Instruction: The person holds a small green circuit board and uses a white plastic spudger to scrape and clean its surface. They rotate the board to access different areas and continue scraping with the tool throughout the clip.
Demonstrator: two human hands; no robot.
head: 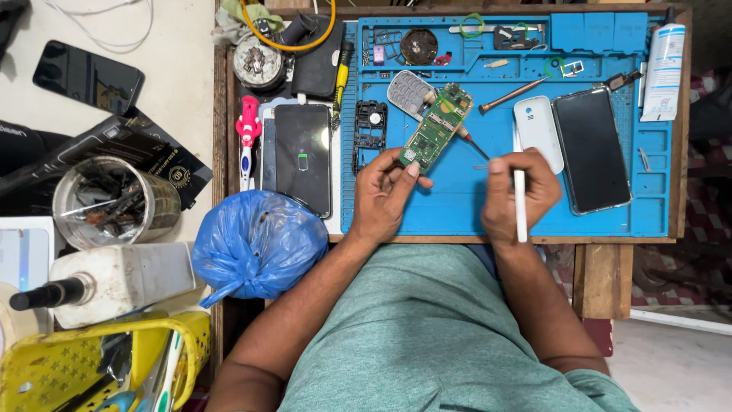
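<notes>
Green circuit board (435, 128), long and narrow, pinched at its lower end between thumb and fingers of the left hand (383, 197), tilted up to the right above the blue repair mat (457, 206). Right hand (518, 194) apart from the left, closed around a white pen-shaped tool (520, 207), held upright in the fist, tip end hidden among the fingers. Just behind the board, flat on the mat: grey keypad (406, 93), black phone frame (370, 133) to the left, wooden-handled screwdriver (509, 96) to the right. Near the right hand: white phone back cover (537, 130), then a dark smartphone (591, 149) in a clear case just beside it. Left of the mat: black smartphone (303, 158) showing a battery symbol, pink and white tool (247, 137) alongside. Nearer the body, a blue plastic bag (255, 244), knotted. Further left: metal tin (114, 200) full of tools, white bottle (114, 278) lying on its side, yellow basket (91, 362). Teal shirt (427, 336) filling the lower middle of the view.
</notes>
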